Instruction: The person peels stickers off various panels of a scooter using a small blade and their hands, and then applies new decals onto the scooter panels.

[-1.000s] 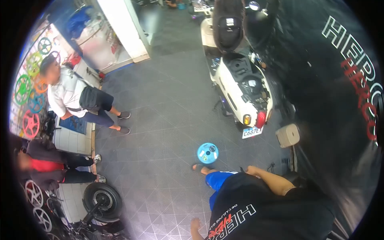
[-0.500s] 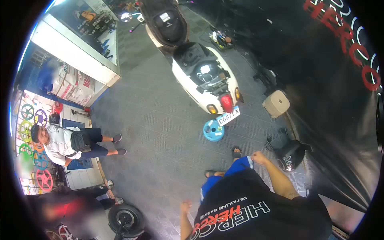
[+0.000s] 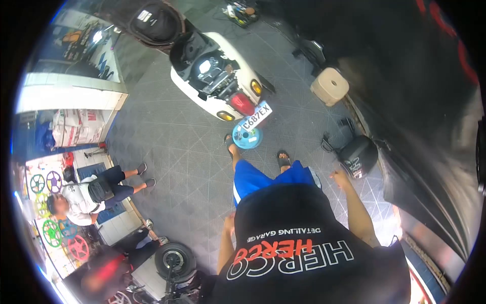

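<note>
My right hand (image 3: 341,179) hangs beside my blue shorts, fingers loosely bent and a little apart, with nothing visible in it. My left hand (image 3: 229,223) hangs by the edge of my black shirt (image 3: 304,223); its fingers are small and partly hidden. Neither hand touches the scooter. Ahead of my feet stands a white scooter (image 3: 190,91) with its seat (image 3: 157,25) raised and its inner parts exposed. Its plate (image 3: 256,116) overhangs a round blue object (image 3: 247,139), close to my sandalled foot. A black helmet-like object (image 3: 358,156) lies near my right hand.
A beige stool (image 3: 330,86) stands to the right, before a black curtain (image 3: 405,91). Farther off sits a tool tray (image 3: 240,14). At left, a person in a white shirt (image 3: 81,200) stands near colourful wheels (image 3: 78,247); another person (image 3: 109,268) is beside a black tyre (image 3: 174,261).
I have moved closer to the scooter's rear; the plate and blue object are now just ahead of my feet. My legs have changed stride. Both hands still hang at my sides.
</note>
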`<act>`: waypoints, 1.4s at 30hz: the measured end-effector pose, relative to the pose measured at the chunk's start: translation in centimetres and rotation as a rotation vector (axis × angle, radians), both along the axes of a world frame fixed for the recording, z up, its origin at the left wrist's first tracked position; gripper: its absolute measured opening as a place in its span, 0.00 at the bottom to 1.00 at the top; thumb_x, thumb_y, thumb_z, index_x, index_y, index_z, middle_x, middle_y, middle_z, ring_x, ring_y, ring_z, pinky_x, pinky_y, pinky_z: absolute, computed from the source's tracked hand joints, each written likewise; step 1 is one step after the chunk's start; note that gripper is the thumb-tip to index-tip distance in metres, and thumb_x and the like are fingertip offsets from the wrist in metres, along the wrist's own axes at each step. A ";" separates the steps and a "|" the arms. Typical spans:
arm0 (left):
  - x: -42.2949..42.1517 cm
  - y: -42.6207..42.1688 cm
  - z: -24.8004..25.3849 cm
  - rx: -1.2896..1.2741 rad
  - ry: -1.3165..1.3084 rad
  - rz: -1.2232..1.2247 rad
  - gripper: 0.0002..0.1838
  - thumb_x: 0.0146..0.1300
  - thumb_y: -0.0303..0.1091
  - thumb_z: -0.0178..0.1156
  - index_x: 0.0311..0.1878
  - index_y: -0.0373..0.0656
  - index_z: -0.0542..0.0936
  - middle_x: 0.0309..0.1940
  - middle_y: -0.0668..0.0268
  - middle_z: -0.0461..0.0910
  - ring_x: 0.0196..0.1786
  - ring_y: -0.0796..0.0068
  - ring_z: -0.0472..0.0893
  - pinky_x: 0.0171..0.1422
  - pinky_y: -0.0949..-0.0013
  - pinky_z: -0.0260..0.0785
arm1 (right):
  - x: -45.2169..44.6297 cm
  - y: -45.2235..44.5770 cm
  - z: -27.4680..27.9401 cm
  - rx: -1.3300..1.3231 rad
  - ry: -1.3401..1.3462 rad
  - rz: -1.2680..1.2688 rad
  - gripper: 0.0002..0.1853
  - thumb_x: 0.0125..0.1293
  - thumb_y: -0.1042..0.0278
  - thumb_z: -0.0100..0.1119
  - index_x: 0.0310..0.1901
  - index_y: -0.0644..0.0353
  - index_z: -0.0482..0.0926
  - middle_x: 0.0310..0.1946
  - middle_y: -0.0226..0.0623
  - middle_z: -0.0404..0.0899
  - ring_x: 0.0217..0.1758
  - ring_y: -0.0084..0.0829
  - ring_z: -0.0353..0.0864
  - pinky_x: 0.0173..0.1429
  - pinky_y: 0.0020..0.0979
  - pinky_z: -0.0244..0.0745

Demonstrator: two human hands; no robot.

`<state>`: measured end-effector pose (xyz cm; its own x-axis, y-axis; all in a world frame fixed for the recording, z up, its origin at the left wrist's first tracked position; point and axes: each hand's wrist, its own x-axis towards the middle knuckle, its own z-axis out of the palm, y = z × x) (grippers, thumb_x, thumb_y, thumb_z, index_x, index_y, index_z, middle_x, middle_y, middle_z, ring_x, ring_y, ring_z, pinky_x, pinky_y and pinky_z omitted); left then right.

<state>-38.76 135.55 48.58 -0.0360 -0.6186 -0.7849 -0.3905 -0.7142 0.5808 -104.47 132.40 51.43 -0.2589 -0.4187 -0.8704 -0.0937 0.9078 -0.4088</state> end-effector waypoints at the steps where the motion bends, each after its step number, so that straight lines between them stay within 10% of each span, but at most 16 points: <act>1: 0.4 -1.0 0.5 -0.058 -0.043 -0.090 0.21 0.78 0.41 0.51 0.63 0.40 0.82 0.50 0.56 0.88 0.52 0.59 0.86 0.57 0.60 0.77 | 0.7 1.3 -1.0 -0.074 -0.027 -0.026 0.15 0.67 0.60 0.63 0.42 0.66 0.85 0.26 0.34 0.78 0.23 0.28 0.73 0.26 0.35 0.67; 3: -3.7 -6.7 7.3 0.170 -0.200 0.031 0.15 0.76 0.35 0.54 0.57 0.42 0.85 0.39 0.64 0.87 0.35 0.70 0.86 0.33 0.65 0.77 | 2.5 5.1 -5.9 -0.272 -0.041 -0.065 0.14 0.68 0.61 0.62 0.42 0.65 0.86 0.25 0.33 0.79 0.22 0.28 0.73 0.25 0.35 0.67; 6: -4.4 -11.5 8.7 0.185 -0.347 -0.287 0.15 0.74 0.33 0.54 0.58 0.44 0.84 0.39 0.65 0.86 0.31 0.77 0.83 0.25 0.72 0.70 | 4.8 6.8 -1.8 -0.264 -0.025 -0.202 0.12 0.67 0.61 0.64 0.39 0.64 0.86 0.22 0.30 0.75 0.18 0.25 0.70 0.20 0.34 0.62; 13: -11.6 -23.4 6.9 0.418 -0.451 -0.212 0.27 0.78 0.58 0.51 0.62 0.45 0.80 0.39 0.62 0.86 0.32 0.67 0.85 0.29 0.61 0.75 | 7.1 15.2 0.1 -0.025 0.002 -0.245 0.09 0.68 0.69 0.56 0.41 0.62 0.84 0.23 0.31 0.73 0.19 0.26 0.71 0.20 0.32 0.62; 17: -11.7 -24.8 -3.7 0.576 -0.119 -0.084 0.35 0.75 0.68 0.49 0.66 0.46 0.78 0.43 0.59 0.87 0.39 0.56 0.86 0.42 0.46 0.79 | 6.5 14.7 1.1 0.025 -0.014 -0.249 0.08 0.68 0.68 0.55 0.38 0.61 0.83 0.23 0.31 0.71 0.17 0.27 0.69 0.17 0.32 0.60; 27: -20.8 -31.5 -5.0 0.458 -0.039 -0.681 0.23 0.75 0.54 0.50 0.62 0.51 0.81 0.44 0.60 0.87 0.42 0.57 0.86 0.46 0.50 0.79 | -5.6 -1.6 11.5 0.084 0.211 -0.443 0.14 0.70 0.59 0.64 0.43 0.63 0.87 0.21 0.31 0.73 0.21 0.24 0.71 0.26 0.34 0.68; 35: -27.7 -45.0 -3.7 0.627 -0.039 -0.508 0.18 0.75 0.46 0.50 0.59 0.54 0.82 0.53 0.60 0.87 0.47 0.57 0.87 0.51 0.54 0.79 | -12.8 -15.8 15.3 -0.004 0.377 -0.304 0.14 0.71 0.62 0.64 0.42 0.67 0.86 0.29 0.33 0.83 0.30 0.23 0.76 0.37 0.30 0.69; 38: -25.1 -43.4 -11.0 -0.216 -0.197 -1.421 0.20 0.76 0.53 0.50 0.54 0.52 0.83 0.45 0.63 0.86 0.38 0.67 0.84 0.47 0.58 0.78 | -14.8 -18.5 13.5 -0.073 0.358 -0.284 0.14 0.71 0.62 0.64 0.42 0.68 0.86 0.29 0.32 0.84 0.31 0.23 0.77 0.38 0.30 0.71; 42: -27.0 -43.2 -5.7 0.289 -0.172 -0.876 0.26 0.75 0.59 0.51 0.49 0.45 0.85 0.41 0.62 0.85 0.36 0.71 0.83 0.42 0.59 0.80 | -14.6 -24.3 14.4 0.023 0.252 -0.252 0.12 0.72 0.61 0.63 0.36 0.62 0.84 0.22 0.27 0.75 0.20 0.19 0.70 0.20 0.29 0.62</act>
<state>-65.79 92.32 42.86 -0.2662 -0.2061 -0.9416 -0.9215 -0.2322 0.3113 -119.11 108.05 65.84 -0.5592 -0.2956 -0.7745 0.0391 0.9238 -0.3808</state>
